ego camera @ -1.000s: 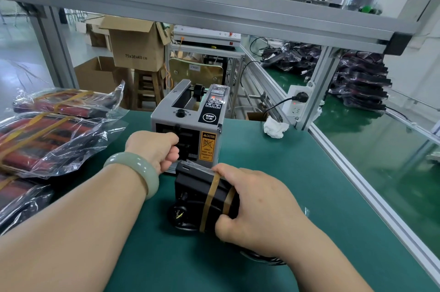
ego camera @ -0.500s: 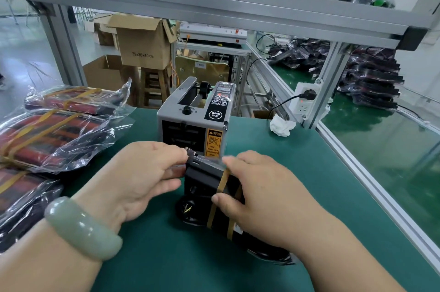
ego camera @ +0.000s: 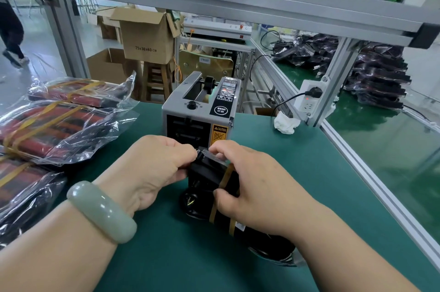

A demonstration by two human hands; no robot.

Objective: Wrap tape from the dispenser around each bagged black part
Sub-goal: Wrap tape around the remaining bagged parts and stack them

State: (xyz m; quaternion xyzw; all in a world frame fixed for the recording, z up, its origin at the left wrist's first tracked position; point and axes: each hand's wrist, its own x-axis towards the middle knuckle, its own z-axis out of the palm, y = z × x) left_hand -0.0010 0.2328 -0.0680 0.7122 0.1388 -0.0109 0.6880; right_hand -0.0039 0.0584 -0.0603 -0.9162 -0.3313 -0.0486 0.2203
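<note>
A bagged black part (ego camera: 205,177) lies on the green mat right in front of the grey tape dispenser (ego camera: 200,110). Two amber tape bands cross its right half. My left hand (ego camera: 150,168), with a pale green bangle on the wrist, pinches the part's upper left corner with curled fingers. My right hand (ego camera: 257,187) grips the part from the right, fingers curled over the top edge and thumb on the tape bands. Whether a fresh tape strip is between my fingers is hidden.
Taped red-and-black bagged parts (ego camera: 47,129) are stacked at the left. A crumpled white tissue (ego camera: 285,125) and a power strip (ego camera: 309,96) sit at the back right by the aluminium frame post (ego camera: 333,82). More black bagged parts (ego camera: 378,72) are piled on the neighbouring bench.
My left hand came back from the dispenser's outlet to the part's top left corner. My right hand's fingers shifted up over the part's top edge.
</note>
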